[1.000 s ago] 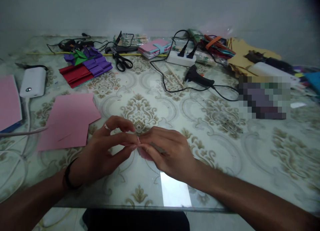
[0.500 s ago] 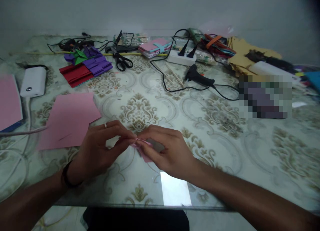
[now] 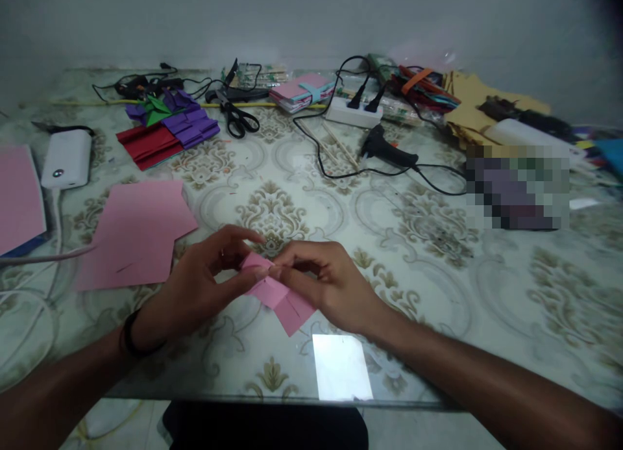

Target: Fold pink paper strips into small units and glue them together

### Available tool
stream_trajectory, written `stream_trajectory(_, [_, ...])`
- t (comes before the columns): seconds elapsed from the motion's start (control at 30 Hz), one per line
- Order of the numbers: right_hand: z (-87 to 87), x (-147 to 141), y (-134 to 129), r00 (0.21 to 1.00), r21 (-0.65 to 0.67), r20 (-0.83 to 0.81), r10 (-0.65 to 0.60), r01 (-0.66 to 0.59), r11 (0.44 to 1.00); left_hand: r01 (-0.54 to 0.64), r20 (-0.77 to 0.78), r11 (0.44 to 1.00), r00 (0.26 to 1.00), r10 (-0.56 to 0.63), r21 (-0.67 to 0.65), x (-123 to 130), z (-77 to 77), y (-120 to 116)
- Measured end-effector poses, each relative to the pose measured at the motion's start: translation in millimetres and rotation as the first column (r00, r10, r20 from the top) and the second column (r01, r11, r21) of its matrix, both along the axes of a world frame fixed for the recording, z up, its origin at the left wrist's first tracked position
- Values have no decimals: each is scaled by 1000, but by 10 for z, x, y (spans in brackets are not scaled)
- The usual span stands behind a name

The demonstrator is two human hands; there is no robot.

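A small creased piece of pink paper [image 3: 292,310] is held between my two hands, above the table near its front edge. My left hand [image 3: 217,265] pinches its left part, the thumb on top and the fingers curled behind. My right hand [image 3: 324,275] grips the same paper at its upper edge with thumb and forefinger, the thumbtips almost meeting. Part of the paper is hidden under the fingers. Left of my left hand a larger sheet of pink paper [image 3: 139,226] lies flat, with a notch cut from its right side.
Folded red and purple papers [image 3: 168,135] and black scissors [image 3: 238,119] lie at the back left. A glue gun [image 3: 387,150] with its cord rests near a white power strip [image 3: 355,114]. A white power bank [image 3: 67,158] with a cable is at the left.
The small pink paper has been tilted so that its folded face shows more. My left fingers have lifted and spread slightly, while both hands stay in nearly the same place.
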State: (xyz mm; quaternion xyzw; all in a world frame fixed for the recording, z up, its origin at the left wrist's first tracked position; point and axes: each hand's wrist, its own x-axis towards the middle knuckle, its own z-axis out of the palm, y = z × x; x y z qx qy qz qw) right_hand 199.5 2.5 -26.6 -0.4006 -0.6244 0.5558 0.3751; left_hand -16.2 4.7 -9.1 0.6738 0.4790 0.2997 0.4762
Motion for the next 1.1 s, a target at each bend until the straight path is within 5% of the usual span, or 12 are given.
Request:
stream_trajectory(0.17, [-48,16,45,990,-159,-98,-96,80,984,19,49,974,999,-8,-225,-25,-35,76])
stream_trajectory(0.5, [-69,-22,33,994,-248,-111,4,-32,968,99,-128,982,985,-120,-162,-40,-7,67])
stream_trajectory(0.87, [-69,-12,25,996,-213,-84,15,-33,977,159,0,974,987,-161,-163,-12,-51,57])
stream_trajectory(1.1, [-54,8,28,994,-157,-98,46,-61,986,100,-59,987,992,-107,-123,-26,-18,56])
